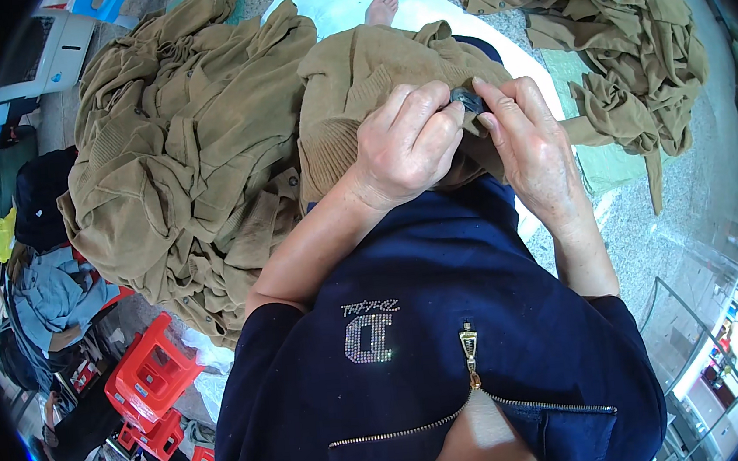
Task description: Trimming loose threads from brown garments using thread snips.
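A brown knitted cardigan [354, 65] lies bunched over my lap, its ribbed edge [327, 157] turned to the left. My left hand [410, 143] is closed, pinching the cloth beside a small dark shiny button [466, 99]. On the other side my right hand [529, 133] has its thumb and forefinger closed at the same button. The fingertips hide part of the button and the cloth around it.
A big heap of brown cardigans [194, 140] lies on my left; another pile [625, 50] is at the far right on green sheeting [596, 167]. Red plastic stools [155, 372] stand at lower left. A bare foot [381, 9] shows ahead on white sheeting [323, 6].
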### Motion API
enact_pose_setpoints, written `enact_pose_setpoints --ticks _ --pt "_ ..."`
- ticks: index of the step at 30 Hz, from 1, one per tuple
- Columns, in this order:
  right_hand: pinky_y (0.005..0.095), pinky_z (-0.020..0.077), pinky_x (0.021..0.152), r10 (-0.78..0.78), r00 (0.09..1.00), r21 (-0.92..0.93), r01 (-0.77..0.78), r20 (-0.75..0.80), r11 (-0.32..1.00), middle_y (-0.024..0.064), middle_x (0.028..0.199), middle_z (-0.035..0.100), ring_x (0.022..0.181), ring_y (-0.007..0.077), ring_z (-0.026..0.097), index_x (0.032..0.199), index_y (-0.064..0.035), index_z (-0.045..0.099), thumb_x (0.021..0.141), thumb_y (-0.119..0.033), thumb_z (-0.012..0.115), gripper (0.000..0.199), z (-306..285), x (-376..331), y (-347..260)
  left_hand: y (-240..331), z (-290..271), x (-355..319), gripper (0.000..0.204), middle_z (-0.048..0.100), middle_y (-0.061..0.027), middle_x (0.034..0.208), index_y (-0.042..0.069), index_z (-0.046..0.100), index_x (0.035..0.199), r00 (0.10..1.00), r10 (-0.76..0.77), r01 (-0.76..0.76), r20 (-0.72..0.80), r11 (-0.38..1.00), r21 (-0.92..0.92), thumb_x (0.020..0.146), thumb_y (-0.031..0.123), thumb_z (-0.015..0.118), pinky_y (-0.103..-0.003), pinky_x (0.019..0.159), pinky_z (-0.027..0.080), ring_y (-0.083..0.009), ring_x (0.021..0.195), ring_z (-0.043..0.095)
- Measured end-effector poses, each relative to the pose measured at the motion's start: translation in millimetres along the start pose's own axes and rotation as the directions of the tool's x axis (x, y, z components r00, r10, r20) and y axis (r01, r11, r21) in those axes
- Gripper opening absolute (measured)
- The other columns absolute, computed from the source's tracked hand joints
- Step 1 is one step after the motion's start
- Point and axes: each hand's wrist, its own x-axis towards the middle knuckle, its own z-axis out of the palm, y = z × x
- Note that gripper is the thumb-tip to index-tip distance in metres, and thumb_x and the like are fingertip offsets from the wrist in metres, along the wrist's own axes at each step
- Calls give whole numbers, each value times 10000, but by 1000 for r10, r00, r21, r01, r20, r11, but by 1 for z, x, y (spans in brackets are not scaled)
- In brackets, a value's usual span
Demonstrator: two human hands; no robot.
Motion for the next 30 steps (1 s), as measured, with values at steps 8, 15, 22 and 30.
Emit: enact_pose_setpoints --ticks 8,15,22,30 --pt "387 509 680 -21 1000 39 22 -23 999 128 918 551 789 306 595 1076 1 633 872 -27 636 205 11 -3 6 0 0 -6 362 621 -128 896 3 609 865 1000 -12 13 24 999 -42 539 -54 756 -313 576 508 -260 698 619" --pt "291 477 788 203 979 405 -178 -20 897 109 981 570 899 205 603 1137 23 622 969 -124 534 239 17 4 26 0 -7 -7 359 626 -135 905 13 590 851 997 -68 71 35 995 -72 546 -45 772 -322 571 508 -270 705 627" --pt "365 505 833 -148 942 419 8 301 908 110 1086 542 1044 262 592 1148 -42 602 684 -118 753 494 13 2 34 14 -17 -29 339 639 -156 913 6 589 913 933 -321 353 161 900 -256 622 -61 748 -326 661 537 -268 769 660" --pt "275 455 818 348 922 760 -347 169 550 17 951 602 915 108 546 1066 -40 591 772 -210 783 390 4 59 119 -22 -76 -82 232 558 -170 1131 -2 564 1078 834 -548 543 65 836 81 855 -22 624 -332 863 477 -265 985 572"
